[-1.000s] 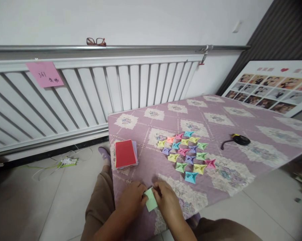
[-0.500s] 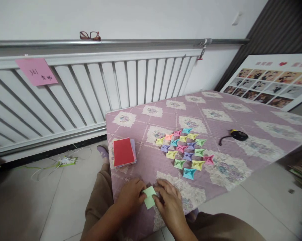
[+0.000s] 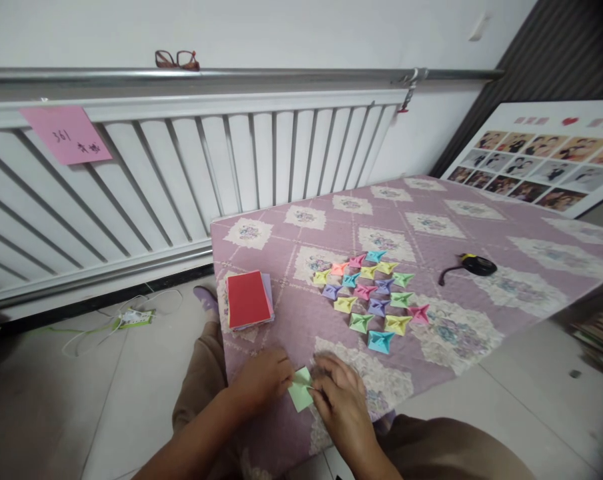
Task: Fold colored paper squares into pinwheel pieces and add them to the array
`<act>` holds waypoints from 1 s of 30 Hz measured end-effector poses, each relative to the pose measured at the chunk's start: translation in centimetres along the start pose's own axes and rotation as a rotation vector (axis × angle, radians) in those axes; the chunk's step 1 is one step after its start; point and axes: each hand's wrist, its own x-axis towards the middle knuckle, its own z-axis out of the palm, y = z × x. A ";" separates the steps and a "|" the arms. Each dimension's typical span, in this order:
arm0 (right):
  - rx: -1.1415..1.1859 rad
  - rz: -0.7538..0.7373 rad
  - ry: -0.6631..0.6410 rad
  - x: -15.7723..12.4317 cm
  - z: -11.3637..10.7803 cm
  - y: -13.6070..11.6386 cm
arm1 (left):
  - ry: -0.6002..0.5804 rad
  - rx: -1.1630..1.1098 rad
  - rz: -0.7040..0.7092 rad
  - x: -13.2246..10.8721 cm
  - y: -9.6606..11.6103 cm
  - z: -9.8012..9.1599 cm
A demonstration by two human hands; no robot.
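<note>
A small square of folded light green paper (image 3: 300, 391) is held between my two hands near the front edge of the table. My left hand (image 3: 265, 377) pinches its left corner, slightly blurred by motion. On the opposite side, my right hand (image 3: 339, 393) grips the right corner between thumb and fingers. Beyond my hands, several small folded paper pieces (image 3: 365, 292) in pink, yellow, blue, purple and green stand in slanting rows. A stack of coloured paper with a red sheet on top (image 3: 249, 299) lies to the left of them.
A purple patterned cloth (image 3: 286, 260) covers the table. A black object with a strap (image 3: 478, 265) lies at the right. Behind stand a white radiator (image 3: 261, 153) and a rail (image 3: 291, 77) bearing glasses (image 3: 177, 61). A photo board (image 3: 541, 160) leans at the back right.
My left hand has turned slightly and its fingers have curled further over the paper's left corner. A raised fold now shows near the paper's right corner. The view has shifted slightly.
</note>
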 end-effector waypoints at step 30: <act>-0.013 -0.236 -0.087 -0.7 -0.5 0.0 | 0.151 0.235 0.188 -2.2 -0.4 2.3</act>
